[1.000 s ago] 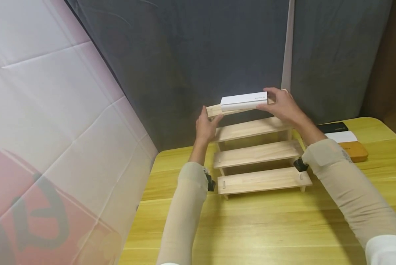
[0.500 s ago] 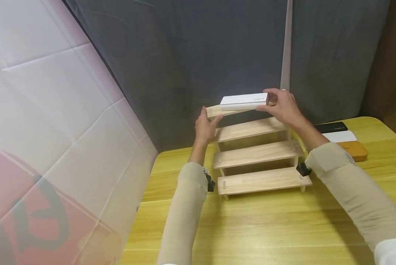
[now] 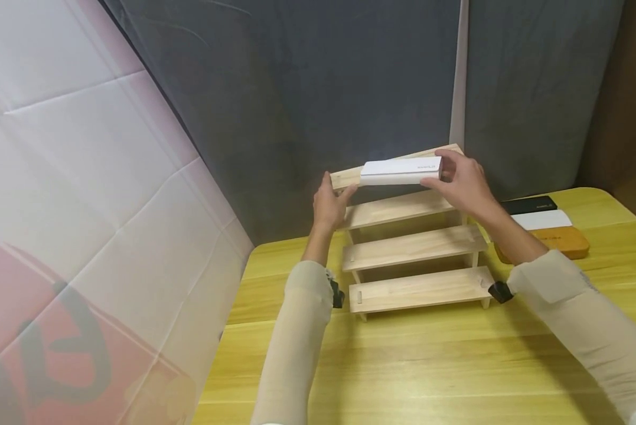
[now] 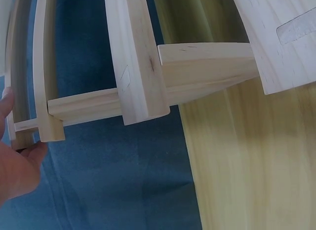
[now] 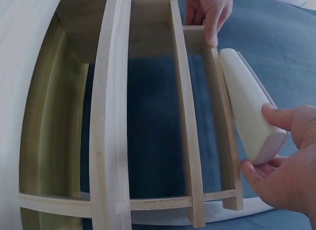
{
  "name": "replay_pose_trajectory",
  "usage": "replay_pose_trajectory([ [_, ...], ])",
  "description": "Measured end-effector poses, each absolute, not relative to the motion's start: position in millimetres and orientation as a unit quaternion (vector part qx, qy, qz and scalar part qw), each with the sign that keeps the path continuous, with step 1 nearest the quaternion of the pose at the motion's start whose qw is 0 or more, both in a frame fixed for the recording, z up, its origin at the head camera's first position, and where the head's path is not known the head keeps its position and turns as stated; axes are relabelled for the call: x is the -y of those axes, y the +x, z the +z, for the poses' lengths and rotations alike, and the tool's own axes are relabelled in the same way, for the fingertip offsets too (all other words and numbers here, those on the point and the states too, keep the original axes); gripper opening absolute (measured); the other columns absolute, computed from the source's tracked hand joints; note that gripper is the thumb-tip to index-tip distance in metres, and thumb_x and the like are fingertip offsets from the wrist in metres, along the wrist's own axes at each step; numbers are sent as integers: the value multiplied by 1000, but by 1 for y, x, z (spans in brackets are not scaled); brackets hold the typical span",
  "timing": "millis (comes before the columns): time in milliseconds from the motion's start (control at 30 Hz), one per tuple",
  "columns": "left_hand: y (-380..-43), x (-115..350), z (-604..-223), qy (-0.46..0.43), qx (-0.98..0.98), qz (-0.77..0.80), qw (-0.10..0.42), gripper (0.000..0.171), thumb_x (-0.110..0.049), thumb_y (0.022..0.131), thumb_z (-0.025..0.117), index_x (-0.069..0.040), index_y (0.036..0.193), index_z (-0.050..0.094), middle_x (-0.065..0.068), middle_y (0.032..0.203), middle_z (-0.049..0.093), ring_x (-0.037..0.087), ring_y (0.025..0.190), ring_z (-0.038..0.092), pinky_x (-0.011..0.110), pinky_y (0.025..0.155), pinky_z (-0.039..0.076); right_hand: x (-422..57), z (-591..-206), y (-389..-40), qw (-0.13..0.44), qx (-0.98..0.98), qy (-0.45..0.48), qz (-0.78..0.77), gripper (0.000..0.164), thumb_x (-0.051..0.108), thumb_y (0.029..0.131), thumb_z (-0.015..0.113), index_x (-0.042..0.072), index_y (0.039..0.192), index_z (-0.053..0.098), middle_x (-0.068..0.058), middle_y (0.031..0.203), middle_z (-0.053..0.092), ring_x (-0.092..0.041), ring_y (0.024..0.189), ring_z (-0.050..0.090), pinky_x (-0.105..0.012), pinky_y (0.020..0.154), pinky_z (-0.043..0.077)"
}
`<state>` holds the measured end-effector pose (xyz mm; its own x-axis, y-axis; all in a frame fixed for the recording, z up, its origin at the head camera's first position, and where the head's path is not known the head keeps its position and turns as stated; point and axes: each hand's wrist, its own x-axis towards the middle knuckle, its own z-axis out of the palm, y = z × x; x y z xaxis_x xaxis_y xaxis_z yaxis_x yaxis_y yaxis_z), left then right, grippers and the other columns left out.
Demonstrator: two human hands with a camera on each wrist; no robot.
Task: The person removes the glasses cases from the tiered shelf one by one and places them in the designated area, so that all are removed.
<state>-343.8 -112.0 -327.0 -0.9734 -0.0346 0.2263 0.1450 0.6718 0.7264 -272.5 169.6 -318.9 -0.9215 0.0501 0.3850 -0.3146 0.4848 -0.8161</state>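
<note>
A long white glasses case [image 3: 400, 171] with small dark lettering is held over the top board of a stepped wooden rack [image 3: 414, 248]. My right hand [image 3: 463, 182] pinches the case's right end between thumb and fingers. In the right wrist view the white glasses case [image 5: 249, 106] lies along the top board, with the right hand [image 5: 291, 161] at its near end. My left hand [image 3: 330, 203] grips the left end of the top board, thumb in front. The left wrist view shows the left hand [image 4: 19, 166] at that board's end.
The rack's lower boards step down toward me on the yellow wood-grain table [image 3: 403, 372]. Right of it lie a black case [image 3: 530, 205], a white case [image 3: 543, 220] and an orange case [image 3: 567, 242]. A dark grey curtain [image 3: 323, 77] hangs behind; a pale panel wall [image 3: 137, 177] stands left.
My right hand has shifted the white glasses case rightward and slightly down toward me, uncovering more of the top board behind it. The left hand keeps its grip on the board's end.
</note>
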Motion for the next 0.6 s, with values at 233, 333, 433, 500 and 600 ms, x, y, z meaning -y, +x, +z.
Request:
replay_pose_trajectory([
  [233, -344, 113, -328, -27, 908, -404, 109, 92, -45, 103, 71, -4, 169, 22, 16, 169, 37, 32, 156, 35, 40, 129, 26, -181, -323, -250, 149, 826, 54, 542, 77, 26, 98, 80, 1, 161, 42, -27, 153, 54, -42, 143, 52, -54, 116, 45],
  [333, -345, 113, -329, -30, 907, -405, 112, 91, -45, 103, 70, -4, 169, 23, 17, 169, 37, 33, 155, 35, 42, 129, 26, -188, -327, -243, 168, 816, 52, 550, 75, 25, 97, 82, 1, 158, 47, -26, 150, 57, -40, 141, 54, -42, 114, 48],
  [433, -345, 112, -329, -32, 906, -405, 114, 91, -44, 103, 70, -4, 169, 23, 17, 169, 36, 33, 155, 35, 42, 129, 27, -197, -330, -236, 187, 806, 53, 559, 71, 20, 96, 83, 1, 156, 51, -26, 150, 58, -39, 140, 56, -29, 108, 50],
  [500, -346, 112, -330, -32, 907, -403, 114, 91, -45, 103, 70, -4, 169, 23, 17, 169, 36, 33, 155, 35, 42, 129, 27, -204, -332, -232, 191, 803, 47, 563, 71, 20, 96, 83, 2, 156, 51, -26, 152, 56, -38, 140, 56, -21, 104, 50],
  [600, -346, 112, -329, -31, 909, -401, 111, 90, -45, 104, 69, -4, 169, 22, 16, 170, 35, 33, 155, 36, 42, 129, 28, -215, -335, -223, 189, 801, 34, 567, 71, 22, 96, 82, 4, 157, 50, -24, 154, 54, -35, 141, 55, -16, 100, 50],
])
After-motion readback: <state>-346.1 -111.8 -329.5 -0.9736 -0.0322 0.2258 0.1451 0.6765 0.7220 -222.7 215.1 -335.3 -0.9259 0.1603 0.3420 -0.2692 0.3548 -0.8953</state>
